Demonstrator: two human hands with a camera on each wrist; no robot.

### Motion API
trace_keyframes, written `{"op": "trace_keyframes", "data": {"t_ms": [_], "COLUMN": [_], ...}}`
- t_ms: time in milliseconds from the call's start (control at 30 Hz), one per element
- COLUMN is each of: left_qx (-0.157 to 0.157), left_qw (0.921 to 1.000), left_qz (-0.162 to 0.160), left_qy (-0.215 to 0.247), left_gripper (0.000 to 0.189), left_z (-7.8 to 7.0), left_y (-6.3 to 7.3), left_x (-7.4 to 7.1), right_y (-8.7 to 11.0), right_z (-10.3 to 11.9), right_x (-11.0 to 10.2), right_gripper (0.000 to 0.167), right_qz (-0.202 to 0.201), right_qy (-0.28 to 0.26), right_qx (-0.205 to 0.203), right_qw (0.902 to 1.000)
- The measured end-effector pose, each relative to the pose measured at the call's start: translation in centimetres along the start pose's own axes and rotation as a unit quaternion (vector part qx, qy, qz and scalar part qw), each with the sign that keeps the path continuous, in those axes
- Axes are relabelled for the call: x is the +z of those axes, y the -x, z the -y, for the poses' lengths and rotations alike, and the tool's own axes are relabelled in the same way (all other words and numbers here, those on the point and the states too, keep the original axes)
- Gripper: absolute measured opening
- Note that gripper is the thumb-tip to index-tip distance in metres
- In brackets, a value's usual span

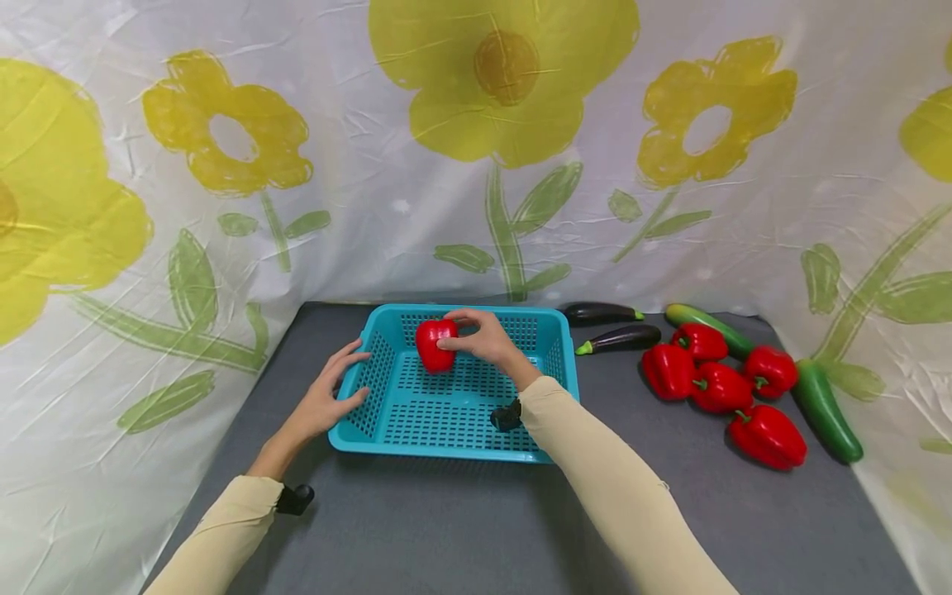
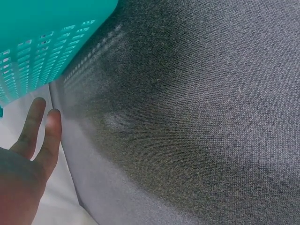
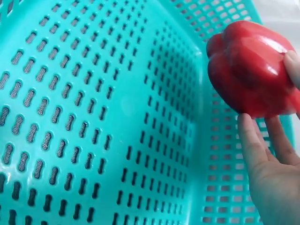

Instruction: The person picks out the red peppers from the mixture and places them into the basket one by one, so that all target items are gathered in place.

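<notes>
A shiny red bell pepper is in my right hand, pinched between thumb and fingers over the far part of a blue-green plastic basket. The right wrist view shows this pepper tilted, its lobed end facing the basket's slotted floor and the fingertips along its side. My left hand is at the basket's left rim, fingers spread and fairly straight. Seen from the left wrist, two fingers of that hand point up near the slotted outer wall of the basket.
Right of the basket lie two dark eggplants. Several more red bell peppers are grouped farther right, with green cucumber-like vegetables beside and behind them. A white curtain with yellow flowers hangs behind the grey table.
</notes>
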State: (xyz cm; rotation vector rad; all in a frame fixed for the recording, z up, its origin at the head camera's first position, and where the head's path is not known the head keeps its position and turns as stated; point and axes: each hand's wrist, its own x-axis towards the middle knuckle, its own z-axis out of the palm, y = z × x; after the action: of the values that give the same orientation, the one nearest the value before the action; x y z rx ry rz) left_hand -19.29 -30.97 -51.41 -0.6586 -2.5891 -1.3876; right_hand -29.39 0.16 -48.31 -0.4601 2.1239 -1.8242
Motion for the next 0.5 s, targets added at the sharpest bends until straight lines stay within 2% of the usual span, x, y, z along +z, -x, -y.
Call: {"op": "trace_keyframes", "data": {"t_ms": [500], "left_qx": [0.007], "left_qw": [0.9999], "left_qz": [0.005], "left_qy": [0.015], "left_gripper": [0.057], "left_z": [0.2], "left_y": [0.1], "left_x": [-0.2], "right_y": [-0.6], "right_z": [-1.9], "right_x": [2.8], "right_gripper": [0.048], "right_qz": [-0.006], "right_qy": [-0.047], "right_qx": [0.044], "right_qw": [0.9979]}}
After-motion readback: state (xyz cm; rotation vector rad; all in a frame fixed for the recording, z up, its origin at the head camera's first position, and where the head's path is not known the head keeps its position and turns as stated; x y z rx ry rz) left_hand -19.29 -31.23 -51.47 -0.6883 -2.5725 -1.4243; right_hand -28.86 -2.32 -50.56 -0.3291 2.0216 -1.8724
